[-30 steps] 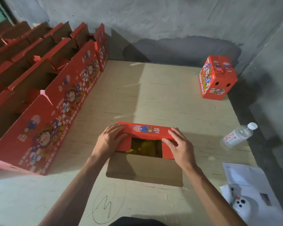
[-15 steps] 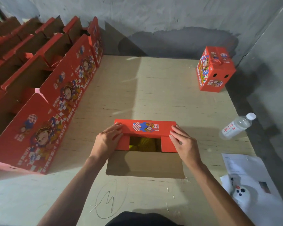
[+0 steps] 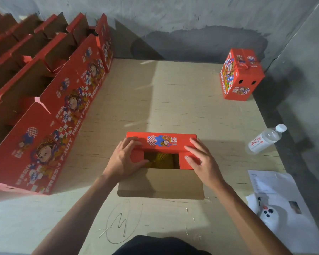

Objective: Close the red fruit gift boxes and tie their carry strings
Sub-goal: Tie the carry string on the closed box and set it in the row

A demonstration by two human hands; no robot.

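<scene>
One closed, tied box [image 3: 241, 74] is seen far right of the half-closed box [image 3: 161, 142], whose flaps are pressed flat-fingered by left hand [image 3: 124, 159] and right hand [image 3: 203, 161]; the open boxes [image 3: 50, 100] to its left remain untouched.

The gift box [image 3: 161, 142] was printed red cardboard with a slight sheen; its near flap [image 3: 160, 183] showed raw matt brown inside. The tabletop [image 3: 173, 100] was pale, grainy plywood. At three o'clock lay a clear plastic bottle [image 3: 265, 139]; the wall [image 3: 191, 19] was rough grey plaster.
</scene>
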